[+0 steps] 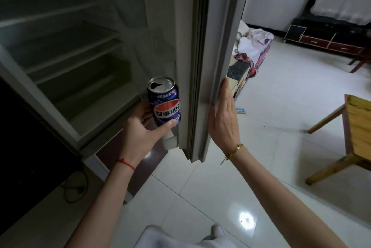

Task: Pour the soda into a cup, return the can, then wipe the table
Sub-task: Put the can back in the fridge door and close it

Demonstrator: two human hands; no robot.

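My left hand (pixel 141 125) grips a blue soda can (pixel 165 103), opened at the top, and holds it upright just in front of the fridge's lower shelves (pixel 84 79). The can is close to the inner side of the open fridge door (pixel 202 63). My right hand (pixel 223 119) lies flat with straight fingers against the outer edge of that door. No cup and no cloth are in view.
The fridge interior is dark, with bare shelves. A wooden table (pixel 355 127) stands at the right on the white tiled floor. A sofa heaped with clothes (pixel 253 51) lies behind the door, and a low dark cabinet (pixel 325 36) lines the far wall. A cable (pixel 76 189) trails at lower left.
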